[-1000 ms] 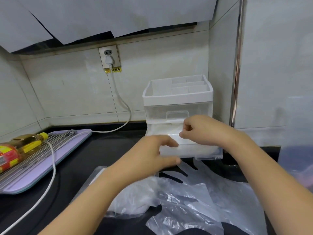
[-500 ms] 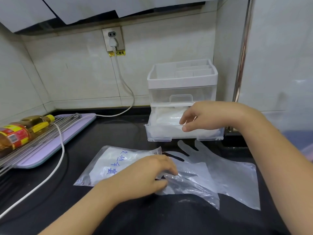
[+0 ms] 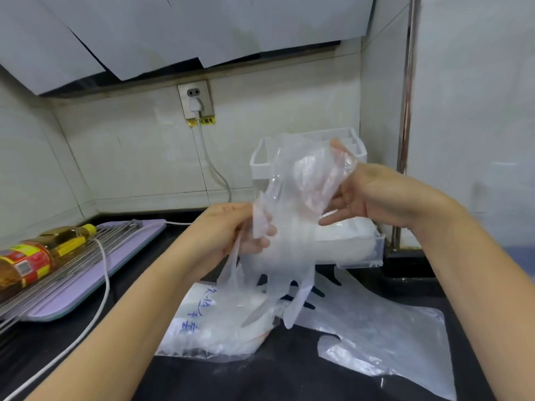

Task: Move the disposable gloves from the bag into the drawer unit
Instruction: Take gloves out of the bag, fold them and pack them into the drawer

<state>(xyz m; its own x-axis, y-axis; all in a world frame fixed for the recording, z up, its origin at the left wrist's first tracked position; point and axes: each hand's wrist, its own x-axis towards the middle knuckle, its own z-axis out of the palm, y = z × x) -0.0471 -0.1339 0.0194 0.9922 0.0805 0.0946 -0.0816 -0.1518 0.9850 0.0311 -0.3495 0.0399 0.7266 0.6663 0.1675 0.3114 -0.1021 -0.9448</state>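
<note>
Clear plastic disposable glove (image 3: 289,244) hangs mid-frame; our left hand (image 3: 240,235) and right hand (image 3: 373,198) each hold it in a pinching grip, likely flattening it for the open transparent drawer (image 3: 372,251) behind.

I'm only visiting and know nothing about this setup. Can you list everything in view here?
held disposable glove: one, clear, up between both hands, before the drawer unit
loose disposable glove: at least one, clear, flat on the counter, right
bag: one, clear with blue handwriting, on the counter
drawer unit: one, white and clear, back corner, bottom drawer pulled out
bottle: one, amber, red-yellow label, lying on the rack
metal rack: one, silver, on the tray
tray: one, lilac, left
socket: one, wall
cable: one, white, socket to counter
counter: black
left hand: grips the glove's lower part
right hand: holds its upper end
</note>
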